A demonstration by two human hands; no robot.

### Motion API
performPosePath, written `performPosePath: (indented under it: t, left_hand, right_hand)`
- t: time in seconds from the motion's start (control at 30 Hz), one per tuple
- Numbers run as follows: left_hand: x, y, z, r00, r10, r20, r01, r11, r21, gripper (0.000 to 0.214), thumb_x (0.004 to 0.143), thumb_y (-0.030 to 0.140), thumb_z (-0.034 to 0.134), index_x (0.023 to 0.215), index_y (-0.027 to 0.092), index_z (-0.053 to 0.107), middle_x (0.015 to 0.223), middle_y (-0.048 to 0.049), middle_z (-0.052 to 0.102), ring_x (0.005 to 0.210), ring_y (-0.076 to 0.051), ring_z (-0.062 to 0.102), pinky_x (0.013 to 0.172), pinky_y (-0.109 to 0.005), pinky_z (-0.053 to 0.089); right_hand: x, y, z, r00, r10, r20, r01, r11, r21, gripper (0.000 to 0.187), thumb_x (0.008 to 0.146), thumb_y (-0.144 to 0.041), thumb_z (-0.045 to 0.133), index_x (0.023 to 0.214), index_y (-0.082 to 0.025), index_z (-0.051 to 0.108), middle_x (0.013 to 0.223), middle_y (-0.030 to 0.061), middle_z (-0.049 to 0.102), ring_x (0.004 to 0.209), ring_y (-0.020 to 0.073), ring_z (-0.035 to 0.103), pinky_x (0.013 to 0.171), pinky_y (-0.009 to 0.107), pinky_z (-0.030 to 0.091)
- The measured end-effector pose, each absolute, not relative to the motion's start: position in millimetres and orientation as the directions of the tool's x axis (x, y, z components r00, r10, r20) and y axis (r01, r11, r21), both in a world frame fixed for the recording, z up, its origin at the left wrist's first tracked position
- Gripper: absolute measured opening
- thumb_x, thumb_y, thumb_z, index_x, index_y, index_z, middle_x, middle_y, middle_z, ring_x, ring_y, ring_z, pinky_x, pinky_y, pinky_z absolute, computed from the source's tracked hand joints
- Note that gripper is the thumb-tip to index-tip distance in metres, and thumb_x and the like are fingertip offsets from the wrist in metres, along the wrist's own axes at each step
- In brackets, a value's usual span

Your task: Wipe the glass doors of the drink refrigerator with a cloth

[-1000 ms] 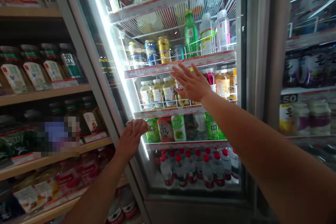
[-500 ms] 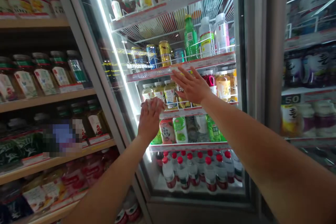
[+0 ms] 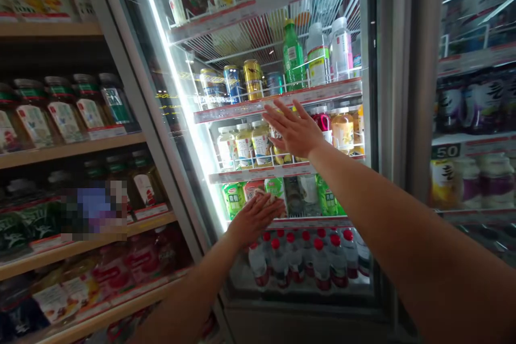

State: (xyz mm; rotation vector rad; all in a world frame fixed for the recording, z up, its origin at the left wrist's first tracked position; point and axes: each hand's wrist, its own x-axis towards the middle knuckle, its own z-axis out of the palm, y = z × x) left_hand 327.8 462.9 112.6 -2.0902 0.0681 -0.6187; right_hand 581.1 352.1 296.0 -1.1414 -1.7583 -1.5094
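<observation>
My right hand [image 3: 296, 130] lies flat on the glass door [image 3: 369, 118] of a lit drinks fridge, fingers spread, level with the shelf of tea bottles [image 3: 245, 146]. My left hand [image 3: 253, 219] is lower on the same glass, in front of the green and red cartons [image 3: 234, 199]. Its fingers are stretched out and press a small whitish cloth [image 3: 276, 200] against the pane; only a sliver of the cloth shows under the fingertips. The door is closed.
Inside the fridge are cans [image 3: 252, 78], a green bottle [image 3: 293, 56] and red-capped water bottles [image 3: 318, 260]. Wooden shelves with jars [image 3: 60, 118] and packets stand at the left. A second glass-door fridge [image 3: 475, 118] is at the right.
My left hand went up and right across the glass with the cloth, then down again to the carton shelf. My right hand stayed pressed in place.
</observation>
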Motion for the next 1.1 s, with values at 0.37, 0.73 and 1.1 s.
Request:
performPosePath:
  t: [0.37, 0.73, 1.1]
  left_hand:
    - [248.9, 516.0, 109.5, 0.833, -0.067, 0.549, 0.410, -0.593, -0.693, 0.067, 0.095, 0.009, 0.045, 0.157, 0.031, 0.038, 0.161, 0.0035, 0.040, 0.157, -0.026, 0.015, 0.128, -0.049, 0.023]
    - [276.9, 517.8, 188.4, 0.545, 0.137, 0.827, 0.656, -0.685, -0.318, 0.063, 0.099, 0.014, 0.034, 0.162, 0.014, 0.024, 0.168, -0.0161, 0.023, 0.158, -0.032, 0.009, 0.126, -0.063, 0.019]
    - [336.6, 480.0, 226.2, 0.301, 0.159, 0.940, 0.636, -0.768, -0.074, 0.063, 0.101, 0.022, 0.029, 0.161, 0.007, 0.021, 0.167, -0.0214, 0.022, 0.158, -0.028, 0.014, 0.129, -0.056, 0.011]
  right_hand:
    - [580.0, 352.5, 296.0, -0.471, 0.267, 0.841, 0.865, -0.045, 0.499, 0.064, 0.099, -0.039, 0.048, 0.158, -0.019, 0.030, 0.166, 0.0075, 0.034, 0.156, 0.0285, 0.022, 0.127, 0.060, 0.012]
    - [579.0, 350.1, 296.9, -0.467, 0.277, 0.840, 0.869, -0.029, 0.493, 0.062, 0.100, -0.040, 0.047, 0.157, -0.019, 0.033, 0.166, 0.0072, 0.035, 0.156, 0.0278, 0.023, 0.128, 0.059, 0.012]
    - [579.7, 350.9, 296.0, -0.471, 0.251, 0.846, 0.878, 0.033, 0.478, 0.064, 0.099, -0.037, 0.050, 0.158, -0.022, 0.031, 0.165, 0.0074, 0.037, 0.156, 0.0288, 0.024, 0.128, 0.061, 0.011]
